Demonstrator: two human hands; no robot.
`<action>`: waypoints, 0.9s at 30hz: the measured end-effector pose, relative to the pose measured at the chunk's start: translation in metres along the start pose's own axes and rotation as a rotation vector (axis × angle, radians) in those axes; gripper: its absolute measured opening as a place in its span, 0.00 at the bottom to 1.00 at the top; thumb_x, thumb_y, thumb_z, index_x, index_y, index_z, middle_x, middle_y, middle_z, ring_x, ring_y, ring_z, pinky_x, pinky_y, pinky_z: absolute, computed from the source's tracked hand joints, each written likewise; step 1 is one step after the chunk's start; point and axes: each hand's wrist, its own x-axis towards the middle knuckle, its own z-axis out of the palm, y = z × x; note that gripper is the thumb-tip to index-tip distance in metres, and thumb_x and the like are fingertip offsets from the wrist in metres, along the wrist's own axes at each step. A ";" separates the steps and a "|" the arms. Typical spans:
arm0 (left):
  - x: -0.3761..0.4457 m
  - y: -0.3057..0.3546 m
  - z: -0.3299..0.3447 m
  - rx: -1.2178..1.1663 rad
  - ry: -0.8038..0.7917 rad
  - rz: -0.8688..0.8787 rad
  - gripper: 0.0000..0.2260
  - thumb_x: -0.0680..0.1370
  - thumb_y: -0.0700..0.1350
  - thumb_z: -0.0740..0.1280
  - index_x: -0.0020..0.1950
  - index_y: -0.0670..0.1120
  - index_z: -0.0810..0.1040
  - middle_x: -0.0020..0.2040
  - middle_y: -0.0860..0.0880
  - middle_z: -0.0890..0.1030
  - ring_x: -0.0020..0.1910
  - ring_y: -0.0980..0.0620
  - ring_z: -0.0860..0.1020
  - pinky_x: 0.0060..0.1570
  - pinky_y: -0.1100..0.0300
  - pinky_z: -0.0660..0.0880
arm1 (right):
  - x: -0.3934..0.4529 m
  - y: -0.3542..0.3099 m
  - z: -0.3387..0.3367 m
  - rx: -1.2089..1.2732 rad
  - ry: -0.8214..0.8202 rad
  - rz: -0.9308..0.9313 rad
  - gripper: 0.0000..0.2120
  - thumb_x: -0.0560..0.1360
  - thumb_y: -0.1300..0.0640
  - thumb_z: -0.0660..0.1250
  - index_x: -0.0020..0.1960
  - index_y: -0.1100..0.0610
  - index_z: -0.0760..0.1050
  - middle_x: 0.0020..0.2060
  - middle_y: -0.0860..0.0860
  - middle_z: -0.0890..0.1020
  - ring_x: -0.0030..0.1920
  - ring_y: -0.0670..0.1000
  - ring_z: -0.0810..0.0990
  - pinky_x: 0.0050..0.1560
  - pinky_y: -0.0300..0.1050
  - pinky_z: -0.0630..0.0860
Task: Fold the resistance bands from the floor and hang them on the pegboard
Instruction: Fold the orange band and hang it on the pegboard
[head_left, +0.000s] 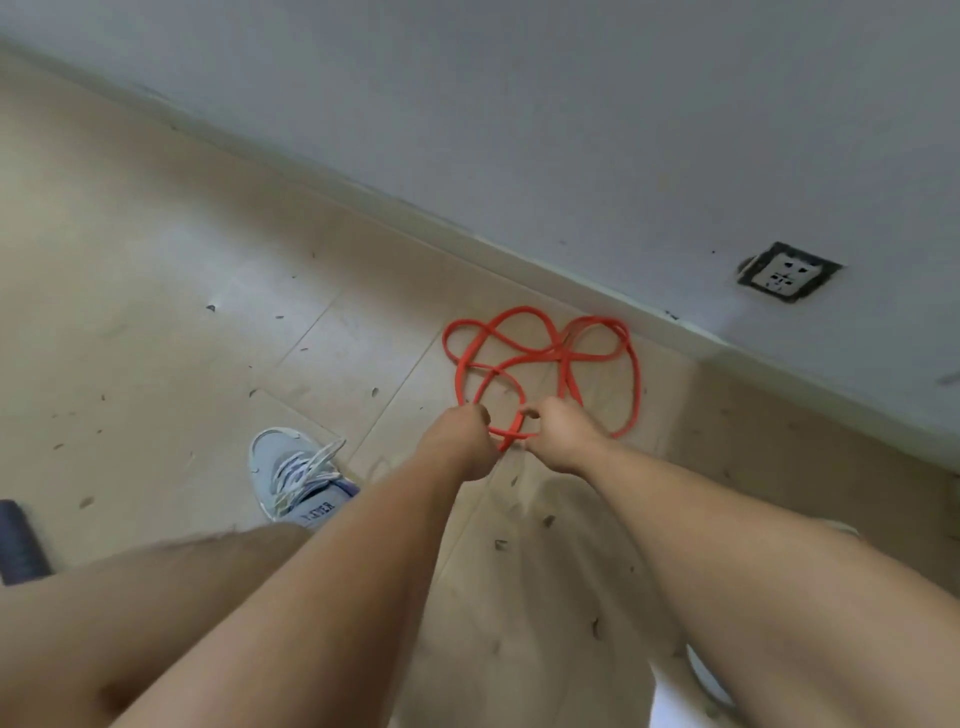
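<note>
Both hands, left hand (460, 436) and right hand (563, 434), grip the near loop of a tangled red rubber resistance band (540, 358) (flat, thin) on beige floor tiles (156, 291) near the wall socket (787, 272).

Materials under your eyes

Your red resistance bands (540, 364) look like smooth, matt rubber; the floor (182, 260) is beige tile with a dull sheen, speckled with debris; the wall (571, 104) is matt painted plaster.
</note>
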 end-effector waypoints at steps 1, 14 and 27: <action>0.005 -0.004 0.003 0.018 0.001 -0.016 0.19 0.78 0.46 0.69 0.68 0.44 0.76 0.64 0.44 0.80 0.62 0.43 0.79 0.60 0.52 0.77 | 0.009 -0.004 0.009 -0.024 -0.016 -0.017 0.27 0.77 0.57 0.71 0.75 0.48 0.73 0.72 0.51 0.77 0.72 0.55 0.75 0.70 0.48 0.73; 0.023 -0.040 0.037 0.190 -0.164 -0.087 0.20 0.78 0.42 0.67 0.71 0.45 0.73 0.66 0.44 0.78 0.63 0.44 0.78 0.60 0.51 0.77 | 0.030 0.008 0.084 -0.284 -0.043 -0.003 0.27 0.80 0.67 0.57 0.78 0.57 0.64 0.75 0.57 0.67 0.75 0.60 0.66 0.68 0.55 0.72; -0.011 0.003 0.023 0.061 0.030 0.169 0.38 0.77 0.39 0.68 0.83 0.48 0.53 0.63 0.43 0.80 0.61 0.42 0.79 0.58 0.50 0.77 | -0.035 0.001 0.020 -0.067 0.023 -0.208 0.12 0.78 0.53 0.66 0.60 0.48 0.77 0.56 0.53 0.85 0.58 0.60 0.82 0.52 0.51 0.78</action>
